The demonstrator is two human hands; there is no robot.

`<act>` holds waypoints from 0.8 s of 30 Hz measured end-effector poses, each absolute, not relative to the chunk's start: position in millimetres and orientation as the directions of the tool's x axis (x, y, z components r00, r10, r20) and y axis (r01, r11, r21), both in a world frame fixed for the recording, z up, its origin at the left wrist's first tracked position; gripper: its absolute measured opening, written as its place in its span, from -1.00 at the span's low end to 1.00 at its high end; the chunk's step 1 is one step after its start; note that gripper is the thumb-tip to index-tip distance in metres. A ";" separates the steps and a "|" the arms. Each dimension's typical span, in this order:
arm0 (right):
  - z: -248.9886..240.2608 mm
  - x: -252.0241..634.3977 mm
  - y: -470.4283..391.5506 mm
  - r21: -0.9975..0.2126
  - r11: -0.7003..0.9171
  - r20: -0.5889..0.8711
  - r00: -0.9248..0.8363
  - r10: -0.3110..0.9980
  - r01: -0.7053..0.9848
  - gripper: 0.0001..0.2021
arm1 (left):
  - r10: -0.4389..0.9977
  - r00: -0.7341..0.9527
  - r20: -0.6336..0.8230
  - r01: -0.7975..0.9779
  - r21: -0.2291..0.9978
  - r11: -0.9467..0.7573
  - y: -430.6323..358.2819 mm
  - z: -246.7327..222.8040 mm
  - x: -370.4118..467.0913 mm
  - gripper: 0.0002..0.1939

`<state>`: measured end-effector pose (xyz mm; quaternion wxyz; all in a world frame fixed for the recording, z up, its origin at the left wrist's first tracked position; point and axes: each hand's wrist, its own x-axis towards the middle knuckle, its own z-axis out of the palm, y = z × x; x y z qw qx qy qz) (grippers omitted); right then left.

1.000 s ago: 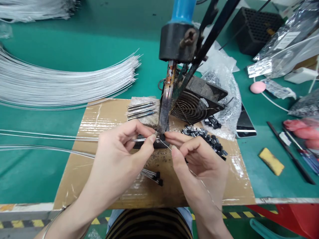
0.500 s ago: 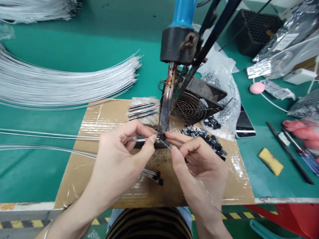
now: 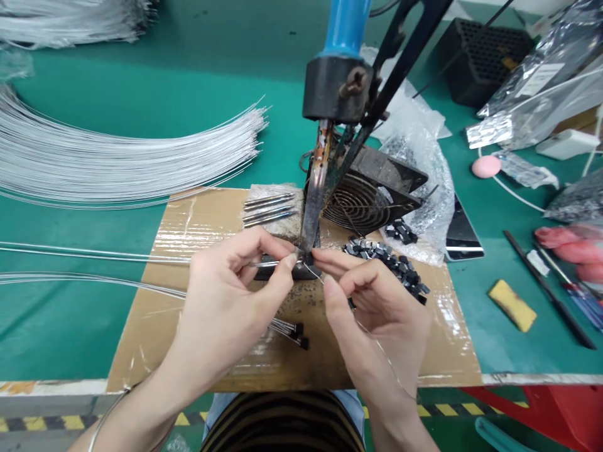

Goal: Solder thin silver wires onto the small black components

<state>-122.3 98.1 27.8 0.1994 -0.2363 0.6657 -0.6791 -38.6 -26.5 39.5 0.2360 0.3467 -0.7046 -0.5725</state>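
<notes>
My left hand (image 3: 235, 289) pinches the end of a thin pale wire (image 3: 94, 250) between thumb and fingertips. That end lies beside the flat tip (image 3: 312, 220) of a soldering iron with a blue handle (image 3: 347, 28), which points down. A small black connector (image 3: 308, 258) sits under the tip, partly hidden, by the index finger of my right hand (image 3: 381, 307). Thumb and fingers of that hand are closed on thin solder wire (image 3: 389, 358), which trails over the palm; its upper end reaches the tip. Several wires with black connectors (image 3: 301, 336) lie below my left hand.
Loose black connectors (image 3: 391, 263) are heaped to the right on the cardboard (image 3: 452, 351). Behind stands a fan (image 3: 362, 201). Spare iron tips (image 3: 268, 210) rest on a pad. A large wire bundle (image 3: 141, 163) lies left; a yellow sponge (image 3: 512, 305) sits right.
</notes>
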 end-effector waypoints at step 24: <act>19.7 -122.0 102.1 -0.985 -0.039 0.158 -0.772 -0.615 -0.170 -0.81 | -0.764 -0.644 -0.039 -0.214 0.968 0.131 -24.2 40.4 -39.4 -0.90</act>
